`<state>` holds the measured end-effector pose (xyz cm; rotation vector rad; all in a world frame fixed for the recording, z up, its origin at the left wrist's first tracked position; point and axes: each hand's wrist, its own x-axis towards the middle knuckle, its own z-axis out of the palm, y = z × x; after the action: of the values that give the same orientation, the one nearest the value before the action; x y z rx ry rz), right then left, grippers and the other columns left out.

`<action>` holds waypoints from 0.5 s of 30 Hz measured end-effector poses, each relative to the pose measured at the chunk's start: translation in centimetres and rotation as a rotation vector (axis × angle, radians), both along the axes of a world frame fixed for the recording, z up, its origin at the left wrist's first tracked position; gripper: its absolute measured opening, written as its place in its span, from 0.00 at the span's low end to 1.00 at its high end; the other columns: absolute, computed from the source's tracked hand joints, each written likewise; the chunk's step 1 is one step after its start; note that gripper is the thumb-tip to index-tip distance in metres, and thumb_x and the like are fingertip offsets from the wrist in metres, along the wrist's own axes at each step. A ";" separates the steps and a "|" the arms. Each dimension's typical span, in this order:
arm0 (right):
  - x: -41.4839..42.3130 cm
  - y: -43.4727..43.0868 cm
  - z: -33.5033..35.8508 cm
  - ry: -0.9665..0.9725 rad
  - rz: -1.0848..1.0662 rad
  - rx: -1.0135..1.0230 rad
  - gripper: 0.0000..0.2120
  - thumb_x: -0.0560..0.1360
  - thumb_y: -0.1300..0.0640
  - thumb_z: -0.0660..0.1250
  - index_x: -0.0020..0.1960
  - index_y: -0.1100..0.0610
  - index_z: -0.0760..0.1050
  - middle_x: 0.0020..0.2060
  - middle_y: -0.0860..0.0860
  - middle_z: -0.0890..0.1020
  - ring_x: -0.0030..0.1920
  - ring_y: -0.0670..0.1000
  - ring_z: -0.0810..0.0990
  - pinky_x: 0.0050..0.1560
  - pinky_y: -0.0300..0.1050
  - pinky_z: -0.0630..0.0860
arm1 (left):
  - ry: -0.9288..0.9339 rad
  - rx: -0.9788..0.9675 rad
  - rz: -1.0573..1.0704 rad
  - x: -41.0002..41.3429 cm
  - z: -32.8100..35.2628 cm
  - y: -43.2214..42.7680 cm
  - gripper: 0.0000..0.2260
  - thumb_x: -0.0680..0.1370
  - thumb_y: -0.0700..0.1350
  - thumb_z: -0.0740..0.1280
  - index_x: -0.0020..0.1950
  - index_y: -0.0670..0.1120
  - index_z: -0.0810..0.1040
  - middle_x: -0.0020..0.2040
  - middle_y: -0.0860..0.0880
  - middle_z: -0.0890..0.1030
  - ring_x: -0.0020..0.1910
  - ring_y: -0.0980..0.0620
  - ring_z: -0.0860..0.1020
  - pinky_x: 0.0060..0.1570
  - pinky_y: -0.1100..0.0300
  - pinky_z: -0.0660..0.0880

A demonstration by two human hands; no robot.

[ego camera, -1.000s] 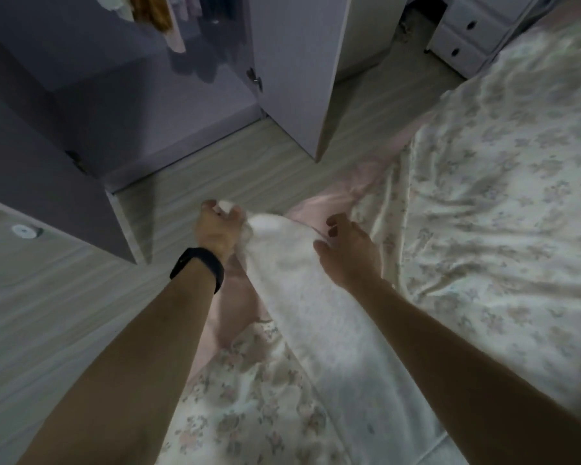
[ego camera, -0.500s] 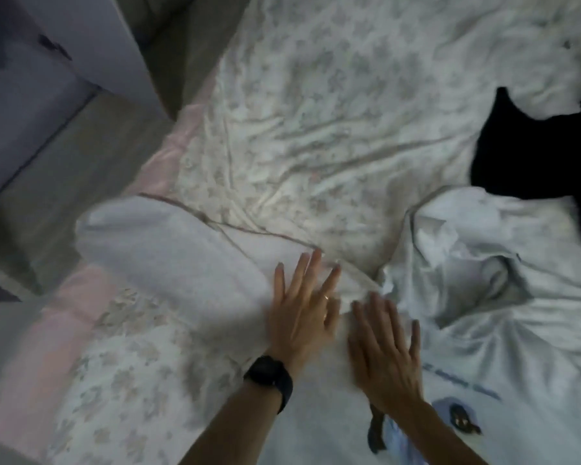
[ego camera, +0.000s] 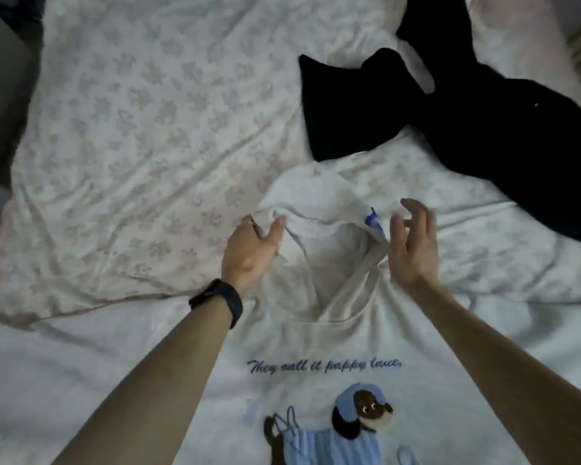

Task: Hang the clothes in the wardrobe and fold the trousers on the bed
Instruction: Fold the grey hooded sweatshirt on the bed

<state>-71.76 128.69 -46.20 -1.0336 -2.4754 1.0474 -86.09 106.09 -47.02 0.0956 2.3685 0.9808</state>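
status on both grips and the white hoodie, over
Left grip holds the white hoodie at the hood edge. Right grip open beside the hood. Black garment lies close beyond.

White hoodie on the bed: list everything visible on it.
The hoodie is white, of soft knit-looking cloth. It lies front-up on the bed, with the rumpled hood pointing away from the camera. A blue label shows at the hood's opening. The chest carries blue script above a dog print with blue stripes. The left hand pinches the hood's left edge. The right hand is open at its right edge, contact unclear. The hem is out of frame.
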 end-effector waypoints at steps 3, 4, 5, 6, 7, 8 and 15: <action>-4.2 2.8 -0.5 -0.340 -0.062 -0.386 0.27 0.79 0.38 0.63 0.68 0.56 0.73 0.61 0.53 0.79 0.61 0.56 0.78 0.59 0.44 0.71 | -0.200 0.135 0.157 -3.4 -0.3 2.7 0.38 0.70 0.71 0.69 0.72 0.49 0.68 0.63 0.49 0.79 0.59 0.46 0.79 0.60 0.49 0.77; -5.1 3.2 -0.8 -0.475 0.021 -0.393 0.23 0.77 0.37 0.67 0.57 0.57 0.77 0.50 0.54 0.81 0.53 0.56 0.79 0.55 0.46 0.73 | -0.172 0.138 0.155 -4.2 -0.5 3.2 0.36 0.71 0.67 0.71 0.73 0.49 0.69 0.65 0.49 0.79 0.61 0.45 0.79 0.63 0.48 0.76; -5.8 3.6 -1.1 -0.541 0.086 -0.335 0.19 0.76 0.40 0.69 0.45 0.56 0.75 0.41 0.53 0.79 0.46 0.56 0.78 0.48 0.47 0.73 | -0.102 0.132 0.149 -5.0 -0.5 3.6 0.29 0.74 0.62 0.72 0.70 0.49 0.72 0.63 0.49 0.79 0.61 0.46 0.79 0.64 0.49 0.76; -6.5 4.1 -1.3 -0.536 0.093 -0.244 0.18 0.77 0.43 0.70 0.40 0.56 0.72 0.36 0.53 0.76 0.42 0.56 0.76 0.43 0.46 0.72 | -0.011 0.125 0.146 -5.9 -0.7 4.2 0.21 0.77 0.59 0.71 0.64 0.50 0.76 0.60 0.49 0.80 0.59 0.47 0.80 0.63 0.51 0.76; -7.2 4.5 -1.4 -0.448 0.041 -0.188 0.15 0.77 0.47 0.69 0.42 0.56 0.72 0.37 0.52 0.75 0.42 0.55 0.75 0.41 0.45 0.70 | 0.082 0.142 0.166 -6.7 -0.8 4.7 0.15 0.78 0.57 0.69 0.60 0.51 0.77 0.57 0.50 0.81 0.56 0.48 0.80 0.60 0.54 0.76; -7.6 4.8 -1.5 -0.342 -0.035 -0.161 0.11 0.78 0.49 0.69 0.47 0.56 0.74 0.39 0.51 0.76 0.43 0.54 0.75 0.41 0.45 0.70 | 0.155 0.148 0.172 -7.3 -0.7 5.1 0.11 0.80 0.57 0.68 0.57 0.52 0.77 0.54 0.52 0.81 0.53 0.49 0.80 0.56 0.56 0.76; -1.2 1.0 -4.2 -0.037 -0.143 -0.042 0.24 0.81 0.41 0.63 0.71 0.54 0.71 0.68 0.52 0.75 0.67 0.56 0.74 0.67 0.52 0.71 | 0.299 -0.112 -0.064 -2.1 -2.6 5.9 0.30 0.81 0.64 0.57 0.80 0.53 0.59 0.75 0.44 0.65 0.74 0.45 0.64 0.72 0.47 0.64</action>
<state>-72.98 129.67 -50.38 -1.2332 -2.3758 1.0494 -88.22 112.03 -49.65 0.2921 2.6684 0.8508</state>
